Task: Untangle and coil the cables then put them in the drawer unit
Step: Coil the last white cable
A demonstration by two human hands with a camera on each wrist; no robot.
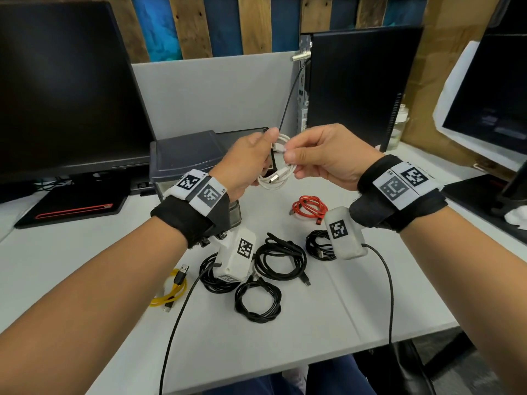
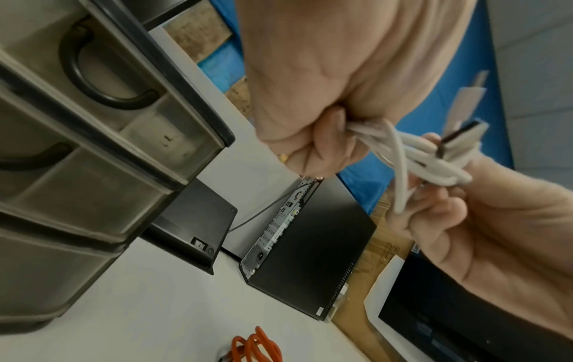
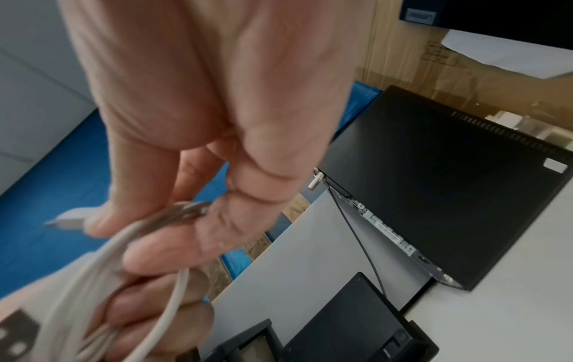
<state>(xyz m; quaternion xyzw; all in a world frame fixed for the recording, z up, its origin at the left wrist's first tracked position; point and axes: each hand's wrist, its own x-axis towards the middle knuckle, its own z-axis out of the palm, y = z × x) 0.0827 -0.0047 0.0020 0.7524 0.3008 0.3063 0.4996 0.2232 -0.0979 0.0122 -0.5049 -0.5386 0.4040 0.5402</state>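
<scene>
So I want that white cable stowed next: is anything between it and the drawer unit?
Nothing visible lies between. Both the left hand and right hand hold the white cable just above the drawer unit. Its drawers look closed, though, so one must be opened first.

White cable (image 1: 281, 173), red cable (image 1: 309, 208), yellow cable (image 1: 171, 293)

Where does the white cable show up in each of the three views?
Head: white cable at centre, held up between both hands above the desk.
Left wrist: right of centre, running from the left hand to the right hand.
Right wrist: lower left, blurred, across the fingers.
Shared landmark: the black computer case.
</scene>
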